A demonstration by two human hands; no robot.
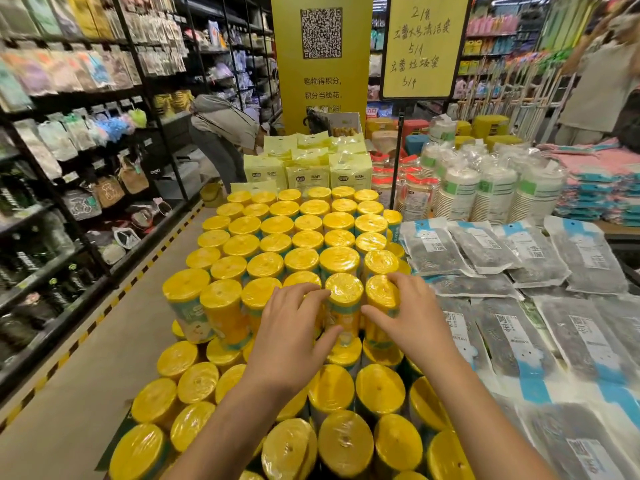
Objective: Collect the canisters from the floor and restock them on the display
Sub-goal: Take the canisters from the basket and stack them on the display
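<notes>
Item: canister (344, 292), yellow-lidded, upright in the front row of the display stack (277, 233), upper tier, mid-frame. Left hand (294, 327) at its 8 o'clock, fingers (306, 293) curled round its side (apparently seating it flush). Right hand (405, 317) at 3 o'clock gripped the neighbouring canister (381, 292), probably steadying the row. Grey sachets (485, 251) lay at 2 o'clock.

A beige floor (79, 410) was edged with yellow-black hazard tape (116, 298). Dark shelving (52, 209) was stocked along the left aisle. A yellow pillar (320, 98) was positioned behind, beside a handwritten sign (422, 46).
</notes>
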